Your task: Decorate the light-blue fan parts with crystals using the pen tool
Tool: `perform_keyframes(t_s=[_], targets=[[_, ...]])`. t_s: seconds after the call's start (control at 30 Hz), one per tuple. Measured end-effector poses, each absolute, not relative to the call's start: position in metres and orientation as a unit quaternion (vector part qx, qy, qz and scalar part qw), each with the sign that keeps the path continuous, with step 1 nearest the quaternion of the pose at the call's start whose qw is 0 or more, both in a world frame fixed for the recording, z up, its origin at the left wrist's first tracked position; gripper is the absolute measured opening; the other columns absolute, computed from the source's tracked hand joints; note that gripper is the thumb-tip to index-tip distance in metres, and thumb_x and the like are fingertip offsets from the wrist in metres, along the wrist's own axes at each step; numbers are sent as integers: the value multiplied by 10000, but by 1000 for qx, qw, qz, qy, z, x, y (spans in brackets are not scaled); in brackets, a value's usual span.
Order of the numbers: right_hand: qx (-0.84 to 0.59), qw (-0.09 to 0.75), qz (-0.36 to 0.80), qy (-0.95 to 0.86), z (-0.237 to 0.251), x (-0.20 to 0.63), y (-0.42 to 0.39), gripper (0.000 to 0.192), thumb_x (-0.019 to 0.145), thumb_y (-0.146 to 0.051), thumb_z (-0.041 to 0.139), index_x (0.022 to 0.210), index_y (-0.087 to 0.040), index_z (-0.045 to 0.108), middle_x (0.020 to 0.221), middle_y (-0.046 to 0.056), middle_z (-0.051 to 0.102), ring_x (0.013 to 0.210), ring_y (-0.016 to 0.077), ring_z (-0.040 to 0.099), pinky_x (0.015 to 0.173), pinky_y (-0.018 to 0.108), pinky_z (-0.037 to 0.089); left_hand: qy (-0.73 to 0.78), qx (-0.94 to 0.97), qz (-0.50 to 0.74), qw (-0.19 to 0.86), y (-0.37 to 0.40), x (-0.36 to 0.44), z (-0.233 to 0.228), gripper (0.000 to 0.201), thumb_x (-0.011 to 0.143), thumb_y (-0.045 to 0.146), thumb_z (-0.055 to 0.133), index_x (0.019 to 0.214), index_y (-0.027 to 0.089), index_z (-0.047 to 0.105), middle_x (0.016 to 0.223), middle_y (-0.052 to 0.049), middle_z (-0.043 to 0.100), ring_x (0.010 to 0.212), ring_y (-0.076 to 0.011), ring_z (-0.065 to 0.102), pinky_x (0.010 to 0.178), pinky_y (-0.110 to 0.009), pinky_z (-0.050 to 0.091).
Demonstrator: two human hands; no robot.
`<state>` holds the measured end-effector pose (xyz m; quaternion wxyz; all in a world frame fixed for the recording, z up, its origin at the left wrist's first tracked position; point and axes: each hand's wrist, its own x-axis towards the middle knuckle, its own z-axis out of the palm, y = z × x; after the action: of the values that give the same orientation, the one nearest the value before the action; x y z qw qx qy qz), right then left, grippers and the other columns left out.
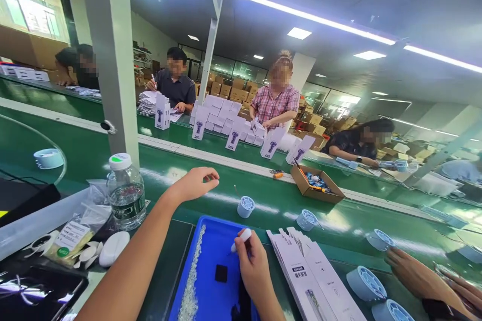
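Two hands: left hand [194, 184] pinched on nothing visible, right hand [253, 261] gripping one white tool [241, 239] over one blue tray [211, 281]

You're on a factory packing line: a green conveyor belt [263, 200] runs past seated workers [276, 93], stacked white product boxes [216, 115], and cardboard cartons [233, 91] piled behind under strip lights [312, 17].

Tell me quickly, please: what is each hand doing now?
Left hand: fingers pinched together above the green belt; what they hold cannot be told.
Right hand: closed on a small white tool over the blue tray.
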<state>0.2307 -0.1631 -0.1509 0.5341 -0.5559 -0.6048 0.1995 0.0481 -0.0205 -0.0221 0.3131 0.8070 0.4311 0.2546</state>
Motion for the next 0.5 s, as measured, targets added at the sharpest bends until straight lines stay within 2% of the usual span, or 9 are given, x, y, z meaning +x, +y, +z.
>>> perform_keyframes(t_s=[0.13, 0.23, 0.33, 0.4, 0.5], targets=[[-553, 470, 191, -661, -148, 229, -167, 201, 919, -350, 477, 799, -204, 545, 700, -4, 576, 612, 135, 528, 582, 223, 422, 428, 812, 245, 312, -21, 48, -23, 304, 781, 430, 490, 910, 202, 644, 954, -42, 675, 891, -201, 606, 773, -299, 478], [-552, 481, 188, -655, -144, 226, -170, 204, 930, -349, 447, 830, -204, 549, 716, 8, 591, 626, 141, 548, 578, 224, 434, 428, 817, 231, 310, -19, 46, -26, 299, 788, 419, 484, 914, 199, 642, 955, -46, 673, 876, -197, 609, 762, -293, 478], [-515, 485, 217, -672, -145, 220, -176, 222, 905, -369, 486, 777, -206, 565, 671, -1, 564, 582, 134, 539, 553, 223, 446, 447, 822, 199, 291, -18, 44, -30, 302, 800, 405, 474, 944, 200, 644, 1000, -60, 669, 874, -203, 614, 745, -294, 477], [-512, 519, 232, -644, -150, 218, -183, 242, 850, -428, 566, 752, -209, 589, 650, 3, 572, 567, 147, 553, 550, 246, 463, 461, 828, 164, 276, -18, 43, -32, 314, 806, 394, 471, 985, 202, 644, 1062, -73, 657, 911, -211, 613, 760, -297, 477], [-560, 608, 261, -500, -159, 222, -196, 318, 784, -557, 612, 827, -243, 592, 642, 25, 631, 580, 216, 630, 583, 347, 524, 476, 831, 115, 265, -20, 41, -35, 333, 794, 396, 489, 1022, 213, 647, 1114, -76, 646, 945, -220, 616, 775, -299, 480]])
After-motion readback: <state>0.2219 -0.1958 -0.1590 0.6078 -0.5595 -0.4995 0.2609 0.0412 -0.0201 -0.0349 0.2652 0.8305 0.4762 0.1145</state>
